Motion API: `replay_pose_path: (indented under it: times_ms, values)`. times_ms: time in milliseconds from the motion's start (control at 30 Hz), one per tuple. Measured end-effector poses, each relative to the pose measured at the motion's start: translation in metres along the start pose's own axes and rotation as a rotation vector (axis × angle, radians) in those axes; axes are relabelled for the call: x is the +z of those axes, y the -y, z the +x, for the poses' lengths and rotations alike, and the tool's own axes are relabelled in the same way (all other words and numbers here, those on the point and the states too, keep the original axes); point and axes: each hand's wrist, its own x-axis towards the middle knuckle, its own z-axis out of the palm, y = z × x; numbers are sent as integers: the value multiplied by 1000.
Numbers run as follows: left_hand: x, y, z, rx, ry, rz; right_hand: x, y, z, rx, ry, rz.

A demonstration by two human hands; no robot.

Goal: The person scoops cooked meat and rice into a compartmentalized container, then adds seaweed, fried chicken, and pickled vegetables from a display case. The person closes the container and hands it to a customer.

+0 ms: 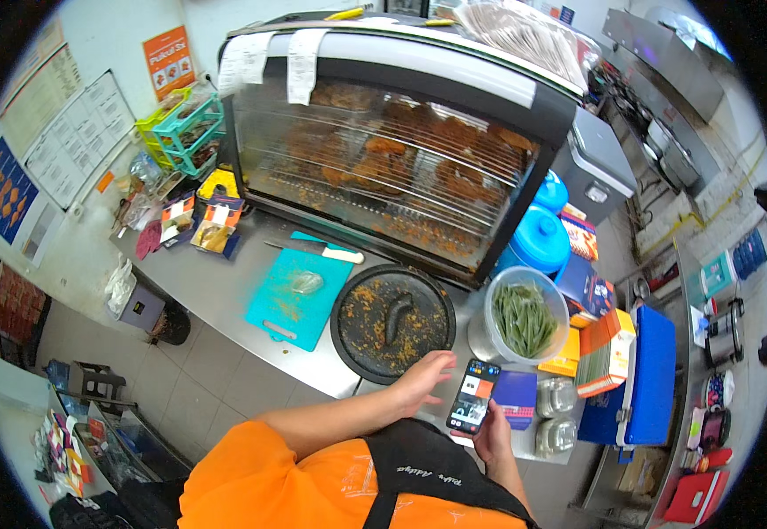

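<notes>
- Head view: a bare right hand (495,434) is holding a black slim smartphone (474,397) with a lit screen; its grip is closing around the phone's lower right edge.
- A bare left hand (423,385) is hovering just left of the phone, its grip standing wide with fingers spread and holding nothing.
- The phone is sitting above the near edge of a grey metal tabletop (198,264).
- Left of the phone and farther off, a black round rimmed tray (338,324) is carrying orange crumbs.
- Left of the tray, a turquoise plastic cutting board (300,304) is lying flat, with a piece of crumpled clear plastic (306,281) resting on it; a white-handled knife (343,255) is lying across its far end.
- Right of the tray, a clear round plastic tub (482,335) is holding long green beans (523,317).
- Near right, a purple flat stack (514,397) is lying beside two clear jars (556,397).
- Far behind, a glass-fronted black display cabinet (454,70) is holding brown food on wire racks.
</notes>
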Motion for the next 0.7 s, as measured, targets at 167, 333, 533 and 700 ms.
replay_pose_path:
  times_ms: [167, 333, 533, 700]
  values:
    - [-44, -19, -22, 185, -109, 26, -8, -53, 50, 157, -149, -117]
    - [-55, -18, -31, 256, -158, 24, -17, -87, 84, 223, -104, -50]
    - [-55, -16, -30, 236, -145, 15, -37, -104, 104, 102, -244, -227]
    - [-41, -13, -23, 237, -135, 46, -59, -105, 94, -54, -352, -544]
